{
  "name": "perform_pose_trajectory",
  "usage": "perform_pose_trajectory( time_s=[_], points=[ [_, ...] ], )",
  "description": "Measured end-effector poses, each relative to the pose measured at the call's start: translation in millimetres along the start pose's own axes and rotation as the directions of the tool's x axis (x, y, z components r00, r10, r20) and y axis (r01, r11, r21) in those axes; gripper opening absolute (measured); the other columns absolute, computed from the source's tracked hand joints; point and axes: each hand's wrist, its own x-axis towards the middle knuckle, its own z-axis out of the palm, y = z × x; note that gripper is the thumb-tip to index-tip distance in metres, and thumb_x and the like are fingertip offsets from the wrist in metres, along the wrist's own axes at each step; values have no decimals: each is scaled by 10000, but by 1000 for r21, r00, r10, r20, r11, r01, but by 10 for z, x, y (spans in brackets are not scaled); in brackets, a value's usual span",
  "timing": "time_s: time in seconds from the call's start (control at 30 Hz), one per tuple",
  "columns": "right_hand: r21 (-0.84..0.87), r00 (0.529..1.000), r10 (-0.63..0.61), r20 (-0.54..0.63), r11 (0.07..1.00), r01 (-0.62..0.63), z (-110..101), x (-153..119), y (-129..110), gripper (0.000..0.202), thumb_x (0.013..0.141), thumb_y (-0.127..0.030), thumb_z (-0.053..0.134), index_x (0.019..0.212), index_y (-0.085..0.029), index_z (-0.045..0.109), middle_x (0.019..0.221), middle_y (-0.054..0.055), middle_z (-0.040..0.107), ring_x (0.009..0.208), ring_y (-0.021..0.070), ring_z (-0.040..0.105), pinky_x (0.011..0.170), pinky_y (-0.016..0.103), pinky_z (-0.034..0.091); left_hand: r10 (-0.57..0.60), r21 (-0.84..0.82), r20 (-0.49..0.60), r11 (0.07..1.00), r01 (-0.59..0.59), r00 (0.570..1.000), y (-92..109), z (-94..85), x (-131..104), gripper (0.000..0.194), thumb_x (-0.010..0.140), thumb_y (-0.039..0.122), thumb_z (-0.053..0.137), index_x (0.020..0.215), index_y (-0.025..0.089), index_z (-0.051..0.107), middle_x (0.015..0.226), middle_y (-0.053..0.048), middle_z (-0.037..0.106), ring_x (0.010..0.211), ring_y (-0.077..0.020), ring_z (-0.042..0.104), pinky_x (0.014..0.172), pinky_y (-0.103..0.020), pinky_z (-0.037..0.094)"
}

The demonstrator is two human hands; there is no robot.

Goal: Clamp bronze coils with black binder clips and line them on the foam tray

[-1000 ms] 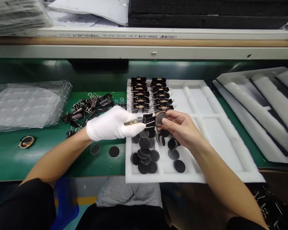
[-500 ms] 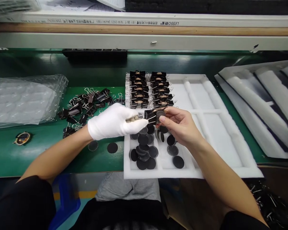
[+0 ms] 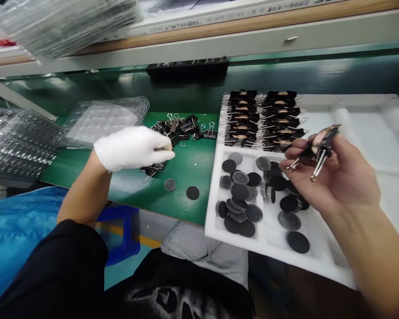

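Observation:
My left hand (image 3: 133,148), in a white glove, is at the near left edge of a heap of black binder clips (image 3: 188,125). Its fingers are curled in towards the thumb, and what they hold, if anything, is hidden. In my bare right hand (image 3: 346,177), above the white foam tray (image 3: 216,190), a black binder clip (image 3: 322,148) is held with its silver wire handles pointing towards me. The clip sits on a gold-coloured piece. Below that hand, dark round discs (image 3: 240,192) lie loose in the tray's near compartments.
Two rows of binder clips (image 3: 281,119) with gold-coloured pieces fill the tray's far left part. Two discs (image 3: 193,192) lie on the green table (image 3: 186,168). Clear plastic trays (image 3: 103,117) are at the left, and a ledge (image 3: 252,48) crosses behind.
My view has swung left. My hands have parted: the left has let go of the binder clip and moved left to the heap, while the right has carried the clip to the right.

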Motion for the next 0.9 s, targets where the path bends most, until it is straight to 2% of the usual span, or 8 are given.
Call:
perform_pose_trajectory(
  time_s=[0.17, 0.27, 0.33, 0.47, 0.6, 0.7, 0.8, 0.9],
  points=[
    [22, 990, 55, -133, 998, -52, 59, 0, 36, 124, 859, -392, 780, 788, -290, 776, 912, 58, 653, 806, 209, 628, 696, 441, 502, -133, 230, 140, 968, 98, 981, -230, 17, -510, 579, 956, 707, 463, 1115, 195, 681, 876, -51, 739, 889, -244, 740, 795, -299, 488],
    [64, 984, 49, -172, 997, -39, 111, -6, 51, 154, 768, -399, 828, 787, -260, 764, 890, 48, 645, 797, 216, 627, 663, 421, 513, -162, 362, 231, 930, 70, 959, -280, 84, -778, 647, 923, 762, 502, 1212, 206, 659, 935, -68, 762, 868, -267, 747, 778, -319, 498],
    [99, 977, 56, -205, 994, -36, 136, -7, 58, 216, 688, -395, 867, 794, -241, 760, 893, 38, 640, 791, 208, 624, 642, 392, 528, -146, 414, 241, 910, 34, 959, -285, 232, -901, 683, 925, 753, 521, 1309, 196, 615, 1058, -100, 763, 914, -293, 749, 772, -340, 505],
    [145, 967, 107, -230, 987, -75, 166, -11, 59, 266, 636, -366, 895, 814, -223, 759, 919, 30, 647, 799, 191, 629, 636, 357, 556, -123, 333, -2, 936, 117, 992, -318, 674, -1021, 555, 961, 600, 583, 1279, 147, 606, 1194, -148, 726, 1052, -305, 725, 841, -366, 524],
    [130, 976, 107, -187, 988, -83, 168, -19, 49, 254, 653, -374, 908, 803, -238, 756, 931, 26, 651, 807, 189, 638, 669, 368, 579, -124, 115, -149, 983, 141, 981, -473, 915, -1095, 446, 898, 573, 685, 1095, 173, 657, 918, -71, 739, 874, -237, 725, 808, -338, 531],
    [39, 993, 91, -76, 995, -89, 136, -45, 34, 320, 612, -444, 957, 774, -249, 763, 910, 34, 650, 783, 196, 654, 679, 380, 591, -110, 48, -266, 991, 127, 958, -550, 850, -1127, 465, 846, 599, 727, 1018, 171, 670, 746, -26, 694, 706, -196, 683, 713, -322, 518],
    [-161, 980, 6, 198, 987, 26, 97, -113, 23, 293, 721, -512, 907, 768, -247, 790, 875, 68, 646, 748, 216, 687, 647, 377, 598, -79, -28, -390, 997, 74, 917, -381, 644, -1057, 479, 802, 616, 751, 965, 173, 671, 676, -1, 674, 630, -164, 652, 662, -302, 508],
    [-318, 826, -68, 559, 903, 289, 114, -218, 25, 144, 891, -419, 791, 869, -283, 833, 1072, 120, 699, 960, 283, 751, 758, 396, 654, 129, -115, -350, 977, -180, 928, 111, 415, -850, 437, 833, 601, 714, 950, 182, 679, 724, -4, 718, 652, -147, 675, 666, -285, 505]
  ],
)
